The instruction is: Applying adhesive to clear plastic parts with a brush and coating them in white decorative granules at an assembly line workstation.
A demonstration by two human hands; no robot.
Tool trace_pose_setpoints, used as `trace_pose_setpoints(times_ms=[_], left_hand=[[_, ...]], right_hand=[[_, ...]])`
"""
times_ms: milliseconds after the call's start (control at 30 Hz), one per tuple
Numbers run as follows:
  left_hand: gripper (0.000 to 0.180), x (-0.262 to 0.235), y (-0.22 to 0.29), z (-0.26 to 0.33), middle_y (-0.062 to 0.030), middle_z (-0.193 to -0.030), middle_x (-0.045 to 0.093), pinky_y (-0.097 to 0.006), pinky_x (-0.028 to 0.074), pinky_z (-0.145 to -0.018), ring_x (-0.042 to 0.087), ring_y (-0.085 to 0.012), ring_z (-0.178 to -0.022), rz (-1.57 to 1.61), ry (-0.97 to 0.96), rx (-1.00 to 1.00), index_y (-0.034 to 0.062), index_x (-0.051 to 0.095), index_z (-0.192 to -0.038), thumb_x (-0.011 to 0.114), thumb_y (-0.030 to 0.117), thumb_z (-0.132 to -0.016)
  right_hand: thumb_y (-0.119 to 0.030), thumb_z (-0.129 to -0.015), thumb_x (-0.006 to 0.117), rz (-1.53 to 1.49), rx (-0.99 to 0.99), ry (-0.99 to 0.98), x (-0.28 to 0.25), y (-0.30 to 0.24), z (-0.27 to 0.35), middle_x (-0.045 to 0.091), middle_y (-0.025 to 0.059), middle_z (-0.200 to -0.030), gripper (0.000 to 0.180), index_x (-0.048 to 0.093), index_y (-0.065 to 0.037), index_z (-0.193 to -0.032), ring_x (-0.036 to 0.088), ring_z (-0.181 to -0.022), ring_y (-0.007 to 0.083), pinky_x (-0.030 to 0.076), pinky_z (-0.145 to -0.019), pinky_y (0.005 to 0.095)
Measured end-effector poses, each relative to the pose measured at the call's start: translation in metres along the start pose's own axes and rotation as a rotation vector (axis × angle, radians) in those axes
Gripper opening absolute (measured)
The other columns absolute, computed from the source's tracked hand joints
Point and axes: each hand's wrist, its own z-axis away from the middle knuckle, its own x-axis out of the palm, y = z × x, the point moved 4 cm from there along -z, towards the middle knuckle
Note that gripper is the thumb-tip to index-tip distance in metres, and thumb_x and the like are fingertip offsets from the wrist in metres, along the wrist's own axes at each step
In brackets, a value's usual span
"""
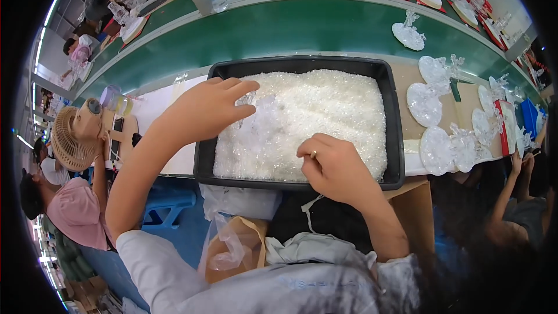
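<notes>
Both arms reach forward from below, elbows bent. The hands hover over a black tray (395,139) full of tiny clear plastic bits (325,110) on the surface, with a green conveyor belt (302,29) beyond. The left hand (203,110) pinches a clear piece (251,104). The right hand (332,166) is curled, fingertips touching the bits.

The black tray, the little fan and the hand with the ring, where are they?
black tray (396,139): head view, on its right rim.
little fan (67,139): head view, on its round tan grille.
right hand (331,166): head view, on the back of the hand, ring on one finger.
</notes>
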Motion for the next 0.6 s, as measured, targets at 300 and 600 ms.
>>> trace_pose_setpoints(times_ms=[300, 600], left_hand=[[0.014, 0.008, 0.007, -0.004, -0.0086, -0.105, 0.060, -0.035, 0.052, -0.070, 0.062, -0.0241, -0.082, -0.163, 0.020, 0.143, 0.0079, 0.065, -0.085, 0.068, 0.012, -0.072], [0.011, 0.000, 0.021, -0.007, -0.0042, -0.074, 0.051, -0.033, 0.051, -0.062, 0.060, -0.0195, -0.067, -0.194, 0.049, 0.226, 0.0083, 0.057, -0.064, 0.067, 0.010, -0.066]], right_hand=[[0.004, -0.079, 0.060, -0.099, 0.058, -0.038, -0.020, -0.004, 0.013, 0.063, 0.0124, -0.078, 0.010, 0.064, -0.001, -0.087, 0.063, -0.066, 0.0285, 0.050, -0.060, 0.0338], [0.003, -0.080, 0.061, -0.222, -0.040, 0.135, -0.007, -0.010, 0.002, 0.063, 0.0116, -0.082, 0.009, 0.065, 0.000, -0.088, 0.065, -0.073, 0.0277, 0.051, -0.064, 0.0340]])
